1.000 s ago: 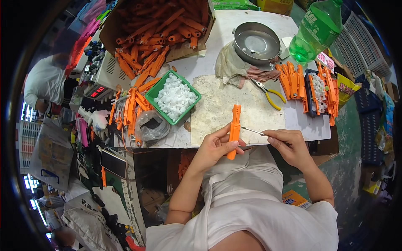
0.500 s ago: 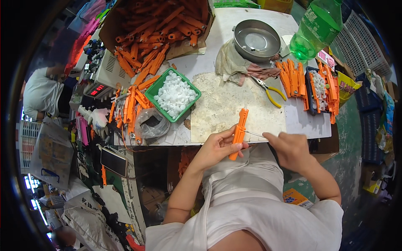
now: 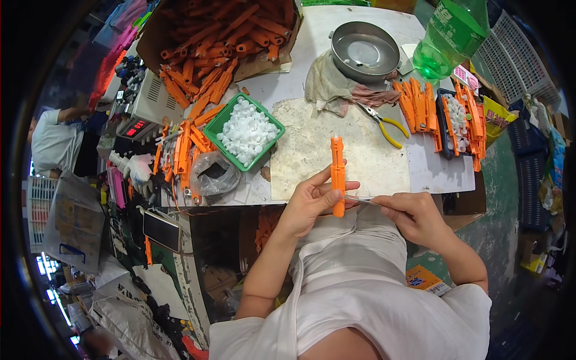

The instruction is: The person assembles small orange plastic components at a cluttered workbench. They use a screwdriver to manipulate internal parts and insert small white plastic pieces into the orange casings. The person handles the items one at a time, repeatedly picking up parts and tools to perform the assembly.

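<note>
Centrally, orange part point(image 3: 338, 175) and metal tool point(image 3: 362, 200).
Left hand point(image 3: 307, 207) grips the part; right hand point(image 3: 419, 217) pinches the tool.

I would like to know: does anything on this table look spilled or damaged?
Yes, two things. Loose orange parts lie in disorder outside the cardboard box, as if spilled from it. The pale work sheet looks stained and worn.
</note>
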`<state>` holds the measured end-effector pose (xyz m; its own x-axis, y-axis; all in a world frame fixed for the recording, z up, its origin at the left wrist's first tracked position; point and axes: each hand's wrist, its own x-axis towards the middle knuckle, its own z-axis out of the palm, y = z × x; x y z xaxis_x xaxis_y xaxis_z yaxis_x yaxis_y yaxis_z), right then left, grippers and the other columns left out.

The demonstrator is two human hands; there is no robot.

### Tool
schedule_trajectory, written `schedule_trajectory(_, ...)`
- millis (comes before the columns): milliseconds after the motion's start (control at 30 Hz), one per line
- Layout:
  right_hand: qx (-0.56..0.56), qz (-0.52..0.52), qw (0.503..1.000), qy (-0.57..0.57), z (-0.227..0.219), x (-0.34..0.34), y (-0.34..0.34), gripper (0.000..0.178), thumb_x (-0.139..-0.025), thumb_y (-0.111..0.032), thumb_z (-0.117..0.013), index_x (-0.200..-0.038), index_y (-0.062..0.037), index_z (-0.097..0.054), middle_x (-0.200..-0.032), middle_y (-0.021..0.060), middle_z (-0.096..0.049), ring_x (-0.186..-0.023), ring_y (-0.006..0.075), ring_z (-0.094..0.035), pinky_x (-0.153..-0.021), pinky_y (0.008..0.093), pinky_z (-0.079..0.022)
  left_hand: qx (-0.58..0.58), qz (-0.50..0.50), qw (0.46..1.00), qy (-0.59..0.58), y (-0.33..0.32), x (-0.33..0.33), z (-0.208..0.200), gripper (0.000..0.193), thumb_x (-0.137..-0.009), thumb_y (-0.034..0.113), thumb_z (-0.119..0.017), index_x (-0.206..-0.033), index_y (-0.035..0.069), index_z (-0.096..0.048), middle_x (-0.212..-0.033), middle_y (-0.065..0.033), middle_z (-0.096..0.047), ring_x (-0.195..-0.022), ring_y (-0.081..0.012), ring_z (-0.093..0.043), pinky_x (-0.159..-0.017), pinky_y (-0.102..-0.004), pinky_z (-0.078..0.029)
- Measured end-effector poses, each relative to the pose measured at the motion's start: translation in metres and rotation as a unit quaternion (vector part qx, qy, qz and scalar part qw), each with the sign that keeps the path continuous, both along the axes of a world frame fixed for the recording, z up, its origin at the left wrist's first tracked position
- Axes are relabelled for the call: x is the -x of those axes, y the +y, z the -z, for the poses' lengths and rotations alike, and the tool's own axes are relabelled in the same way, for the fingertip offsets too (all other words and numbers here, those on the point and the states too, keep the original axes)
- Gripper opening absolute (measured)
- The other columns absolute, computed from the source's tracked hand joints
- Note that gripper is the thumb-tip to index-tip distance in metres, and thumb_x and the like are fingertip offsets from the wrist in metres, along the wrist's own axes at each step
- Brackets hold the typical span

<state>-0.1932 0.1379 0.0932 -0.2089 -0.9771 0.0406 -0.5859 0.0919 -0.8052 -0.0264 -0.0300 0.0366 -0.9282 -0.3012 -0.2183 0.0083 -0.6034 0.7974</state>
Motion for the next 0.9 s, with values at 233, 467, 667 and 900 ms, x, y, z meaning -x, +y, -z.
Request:
schedule_trajectory(233,-0.033,-0.002,0.999,-0.023,-0.004,0.005,-0.002,0.020,-0.083,-0.007,-0.061,-0.102,-0.0026,-0.068,-0.079,0.0169,-0.066,-0.069,0.0303,-0.064,-0.062,0.0327,-0.050,-0.003,0.004,1.000,-0.025,0.000,-0.001,-0.003,0.066,-0.090,0.017,-0.062,-0.144,0.004,-0.028,-0.118,-0.0214,-0.060,-0.095,-0.0244,-0.066,-0.088,-0.0334,-0.051)
schedule_trajectory(467,-0.022,-0.037,0.999,0.008,0.018,0.015,0.004,0.030,-0.078,-0.004,-0.062,-0.108,-0.0066,-0.066,-0.069,0.0093,-0.062,-0.062,0.0267,-0.062,-0.057,0.0348,-0.049,0.020,0.016,0.999,-0.047,0.006,0.000,0.004,0.064,-0.089,0.019,-0.064,-0.142,0.004,-0.032,-0.116,-0.0215,-0.060,-0.091,-0.0240,-0.067,-0.084,-0.0327,-0.053)
schedule_trajectory(667,0.060,-0.091,0.946,0.306,0.002,0.007,0.015,0.027,-0.075,-0.004,-0.064,-0.101,-0.0068,-0.062,-0.069,0.0046,-0.056,-0.057,0.0205,-0.058,-0.051,0.0312,-0.044,0.000,0.014,0.999,-0.041,0.007,-0.003,-0.003,0.059,-0.090,0.020,-0.062,-0.140,0.002,-0.035,-0.115,-0.0220,-0.061,-0.089,-0.0239,-0.068,-0.082,-0.0322,-0.054)
schedule_trajectory(900,0.117,0.071,0.991,-0.001,0.006,0.044,-0.018,0.014,-0.084,-0.008,-0.060,-0.097,-0.0016,-0.057,-0.086,0.0055,-0.062,-0.063,0.0177,-0.055,-0.059,0.0317,-0.044,-0.002,0.028,0.999,-0.035,0.004,0.002,-0.005,0.057,-0.092,0.026,-0.059,-0.136,-0.002,-0.038,-0.110,-0.0225,-0.063,-0.084,-0.0237,-0.068,-0.078,-0.0319,-0.055)
